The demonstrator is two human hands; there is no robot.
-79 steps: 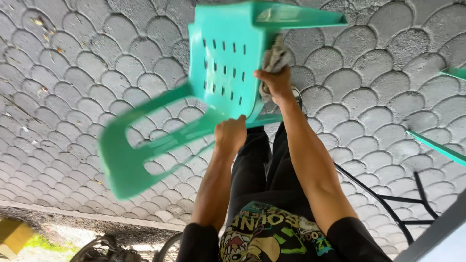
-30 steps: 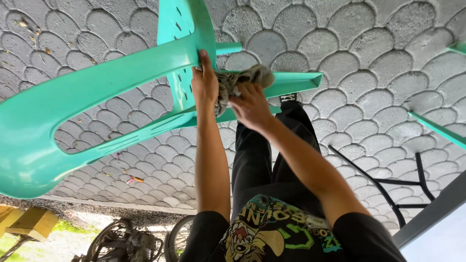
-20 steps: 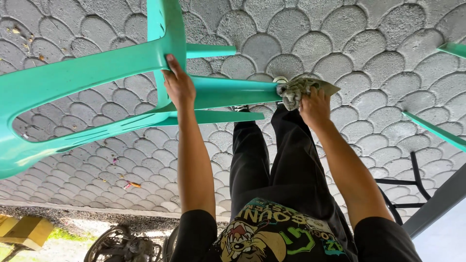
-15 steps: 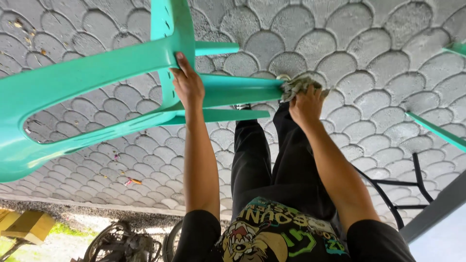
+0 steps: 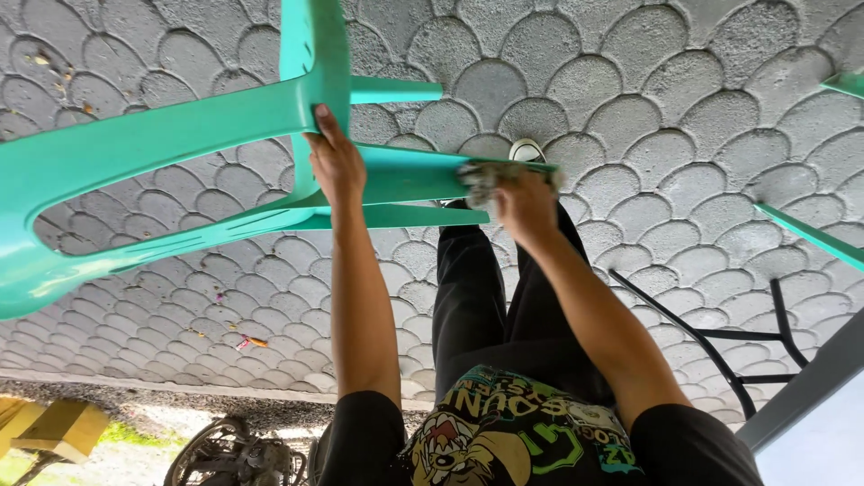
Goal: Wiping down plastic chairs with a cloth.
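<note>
Left hand fingers are gripping the turquoise plastic chair; at 3 o'clock, right hand fingers are closing on a grey rag against a chair leg.

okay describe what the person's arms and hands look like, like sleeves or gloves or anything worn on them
Both arms are bare from the upper arm down. Short black sleeves end above the elbows: the left sleeve and the right sleeve. The left hand and right hand wear no gloves. No watch, ring or bracelet shows on either wrist or hand in this view.
</note>
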